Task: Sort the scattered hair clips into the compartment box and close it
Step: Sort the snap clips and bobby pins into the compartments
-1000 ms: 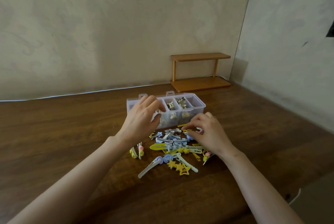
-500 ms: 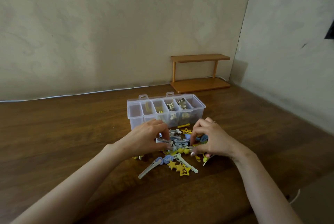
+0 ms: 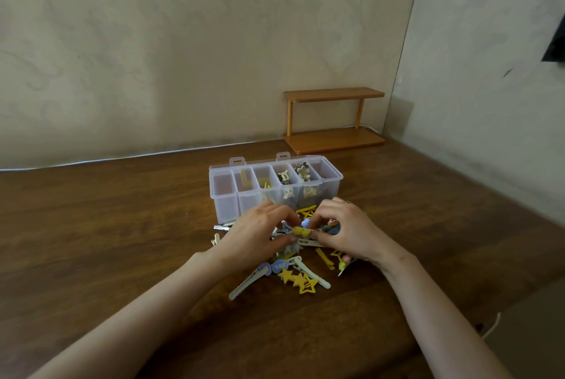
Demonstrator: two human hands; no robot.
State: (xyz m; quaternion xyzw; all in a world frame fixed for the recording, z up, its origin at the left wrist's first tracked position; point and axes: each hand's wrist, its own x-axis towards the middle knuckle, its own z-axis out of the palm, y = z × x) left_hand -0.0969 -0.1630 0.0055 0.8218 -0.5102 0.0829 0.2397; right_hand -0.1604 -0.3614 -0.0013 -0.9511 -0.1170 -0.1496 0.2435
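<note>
Both hands busy on one clip over the pile

The left hand (image 3: 260,235) and right hand (image 3: 348,232) are both pinching a yellow-bead hair clip (image 3: 301,231) between them, curled fingers meeting just above the heap of hair clips (image 3: 301,282) that's lying on the table (image 3: 91,241). The clear compartment box (image 3: 224,198) is sitting open right behind the heap, with a few clips lying in its middle compartments. A little wooden shelf (image 3: 333,93) is standing back by the wall.

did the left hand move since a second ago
Yes. The left hand came back toward the person, from over the compartment box down to the hair clips in front of it.
</note>
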